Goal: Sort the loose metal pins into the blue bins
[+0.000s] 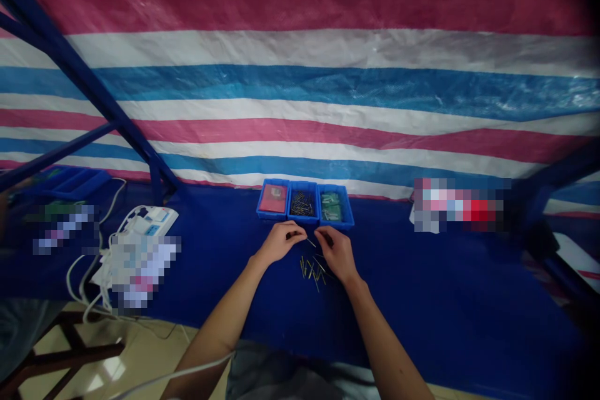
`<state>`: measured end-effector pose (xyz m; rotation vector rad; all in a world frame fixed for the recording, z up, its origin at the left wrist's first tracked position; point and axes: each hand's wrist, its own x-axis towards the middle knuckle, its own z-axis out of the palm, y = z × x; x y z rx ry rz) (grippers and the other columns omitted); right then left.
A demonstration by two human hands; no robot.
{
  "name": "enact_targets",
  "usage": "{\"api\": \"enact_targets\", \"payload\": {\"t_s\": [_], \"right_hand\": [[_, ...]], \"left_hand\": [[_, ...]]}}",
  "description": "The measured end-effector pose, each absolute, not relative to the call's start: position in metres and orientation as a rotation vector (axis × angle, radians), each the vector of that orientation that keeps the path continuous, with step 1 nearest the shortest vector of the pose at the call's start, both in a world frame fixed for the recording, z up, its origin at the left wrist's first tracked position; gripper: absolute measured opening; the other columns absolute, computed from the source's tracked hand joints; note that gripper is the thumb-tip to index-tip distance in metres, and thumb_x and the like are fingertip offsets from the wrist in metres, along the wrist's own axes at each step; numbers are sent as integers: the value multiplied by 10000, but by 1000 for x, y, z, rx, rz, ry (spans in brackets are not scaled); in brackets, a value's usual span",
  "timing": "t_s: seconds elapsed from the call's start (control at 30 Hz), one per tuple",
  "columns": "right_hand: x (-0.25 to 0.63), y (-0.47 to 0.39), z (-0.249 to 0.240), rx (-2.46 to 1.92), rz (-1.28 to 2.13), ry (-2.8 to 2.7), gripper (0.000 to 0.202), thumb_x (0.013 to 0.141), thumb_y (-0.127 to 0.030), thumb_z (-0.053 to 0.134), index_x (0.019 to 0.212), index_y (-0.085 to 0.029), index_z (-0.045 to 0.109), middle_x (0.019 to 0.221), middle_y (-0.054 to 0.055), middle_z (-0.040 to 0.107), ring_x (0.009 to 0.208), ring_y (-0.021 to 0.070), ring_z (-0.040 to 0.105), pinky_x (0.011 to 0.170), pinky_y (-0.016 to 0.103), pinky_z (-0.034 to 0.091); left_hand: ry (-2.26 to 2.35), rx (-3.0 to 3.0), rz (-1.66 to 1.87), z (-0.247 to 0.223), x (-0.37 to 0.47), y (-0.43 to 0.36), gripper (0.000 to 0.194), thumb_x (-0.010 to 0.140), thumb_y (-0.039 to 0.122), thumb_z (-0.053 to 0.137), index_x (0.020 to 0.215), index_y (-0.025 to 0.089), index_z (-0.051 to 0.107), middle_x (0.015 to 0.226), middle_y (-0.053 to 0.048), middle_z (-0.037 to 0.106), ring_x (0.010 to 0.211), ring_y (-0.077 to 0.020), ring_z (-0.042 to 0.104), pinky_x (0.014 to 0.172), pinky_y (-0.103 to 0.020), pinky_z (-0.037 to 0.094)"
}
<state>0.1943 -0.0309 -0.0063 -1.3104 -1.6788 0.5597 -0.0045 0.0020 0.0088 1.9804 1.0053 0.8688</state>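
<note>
In the head view, my left hand (283, 242) is closed in a pinch around one end of a thin metal pin (311, 242), which slants down to the right. My right hand (336, 251) is also pinched, its fingertips close to the pin's other end; what they hold, if anything, is too small to make out. Below and between the hands, several slender brass-coloured pins (310, 269) lie loose on the blue table. Just beyond my fingers stand three blue bins. The middle bin (304, 220) contains dark pins, the left bin (272, 215) something pink, and the right bin (337, 224) green and whitish pieces.
On the left, a white power strip (162, 220) lies among cables and blurred papers, with a blue divided tray (70, 182) farther back. Blurred items (454, 206) sit at the back right. Blue metal struts (100, 97) and a striped sheet (300, 87) border the table.
</note>
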Motion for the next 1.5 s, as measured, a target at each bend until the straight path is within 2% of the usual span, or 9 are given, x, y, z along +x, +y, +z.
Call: {"api": "enact_targets", "payload": {"t_s": [0.17,0.43,0.6,0.93,1.17,1.5], "right_hand": [[193,-32,-3,-1279,576,-1738,252,967,-379,525,904,-212,703,817,46,711,676,186,630,624,290,484],[193,-32,-4,-1276,558,-1797,223,951,-387,566,888,-227,707,733,21,640,612,170,565,598,290,457],[193,-31,-4,-1267,560,-1795,200,961,-348,558,893,-226,702,761,22,642,640,171,568,617,289,443],[192,-33,-2,-1263,582,-1801,231,970,-379,549,883,-225,699,775,21,639,654,170,565,628,287,449],[193,-31,-6,-1236,609,-1842,183,957,-363,591,979,-228,712,795,20,641,658,163,576,625,279,451],[192,-33,-3,-1202,590,-1878,165,984,-285,551,978,-240,709,885,34,679,775,185,644,705,283,476]], "left_hand": [[1115,1913,992,9,-4,3,263,929,380,612,917,154,745,830,-61,695,704,-152,595,664,-247,438],[1127,1872,1061,4,-4,4,251,935,362,597,912,149,730,750,-37,699,672,-146,606,665,-238,450],[1084,1890,982,6,-5,3,220,932,330,600,944,154,731,756,-30,703,680,-143,617,661,-224,440],[1115,2070,828,7,-4,-1,206,913,344,622,903,181,748,779,-27,709,668,-141,593,633,-227,417],[1103,2101,812,6,-4,0,185,927,313,613,898,180,739,786,-13,704,686,-135,591,653,-226,413],[1089,2116,794,6,-4,-1,187,936,310,610,892,179,736,792,-12,705,679,-135,587,653,-228,415]]}}
